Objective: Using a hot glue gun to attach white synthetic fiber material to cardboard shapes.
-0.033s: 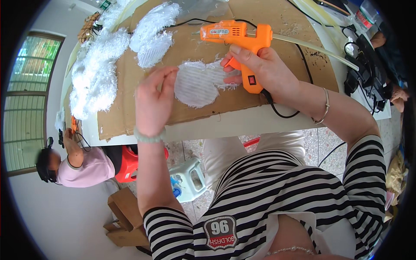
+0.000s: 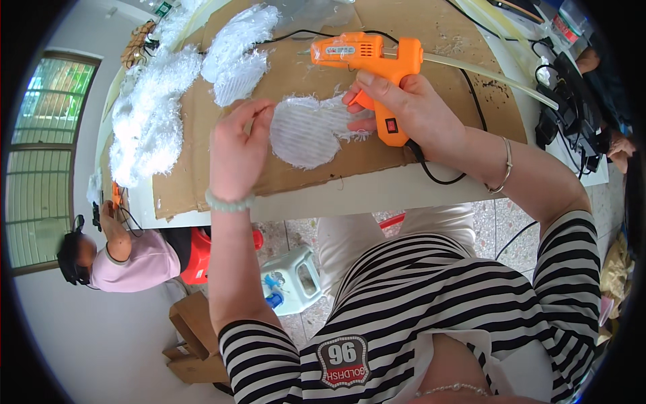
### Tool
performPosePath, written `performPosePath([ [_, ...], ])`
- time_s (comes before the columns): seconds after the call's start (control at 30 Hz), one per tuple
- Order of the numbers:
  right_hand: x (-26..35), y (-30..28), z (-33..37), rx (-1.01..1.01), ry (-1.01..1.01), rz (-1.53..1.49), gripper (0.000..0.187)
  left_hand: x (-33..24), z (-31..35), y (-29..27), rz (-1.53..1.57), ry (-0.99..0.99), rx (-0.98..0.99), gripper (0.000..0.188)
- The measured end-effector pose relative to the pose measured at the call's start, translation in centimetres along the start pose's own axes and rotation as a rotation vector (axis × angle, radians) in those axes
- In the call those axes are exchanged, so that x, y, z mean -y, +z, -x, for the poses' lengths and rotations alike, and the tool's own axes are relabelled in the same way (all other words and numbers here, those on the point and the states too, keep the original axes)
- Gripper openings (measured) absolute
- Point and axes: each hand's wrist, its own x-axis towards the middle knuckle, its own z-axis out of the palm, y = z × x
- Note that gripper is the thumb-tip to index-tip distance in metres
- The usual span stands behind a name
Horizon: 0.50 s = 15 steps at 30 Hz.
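**Head view: orange glue gun [image 2: 390,62] in the right hand [image 2: 424,111], white fabric piece [image 2: 303,135] between the hands**

From my remote seat I see the right hand wrapped around the glue gun's handle, its nozzle pointing left. A long pale glue stick [image 2: 491,71] runs out of the gun's rear, above the right forearm.

The fabric piece lies on brown cardboard [image 2: 296,180] over the desk [image 2: 316,205], its right end just behind the right hand's fingers. I have the left hand [image 2: 237,148] at its left edge, thumb and forefinger drawn close together; I cannot tell whether they pinch anything.

Beyond the left hand rests a second fringed white piece [image 2: 240,54], and left of that hand spreads a white fluffy heap [image 2: 151,114]. Well apart, farther left, I make out a person in pink [image 2: 138,261].
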Motion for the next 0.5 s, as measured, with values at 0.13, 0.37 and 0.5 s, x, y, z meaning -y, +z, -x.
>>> performPosePath([
  [0.13, 0.3, 0.2, 0.3, -0.019, -0.004, -0.038, 0.038, 2.5, -3.1, 0.5, 0.109, -0.132, 0.237, 0.015],
  [0.37, 0.3, 0.0, 0.2, -0.013, 0.042, -0.078, 0.039, 2.1, -5.7, 1.5, 0.112, -0.051, 0.479, 0.012],
  [0.5, 0.4, 0.0, 0.3, 0.013, 0.055, -0.077, 0.038, 1.7, -6.1, 1.2, 0.139, 0.007, 0.521, 0.007],
])
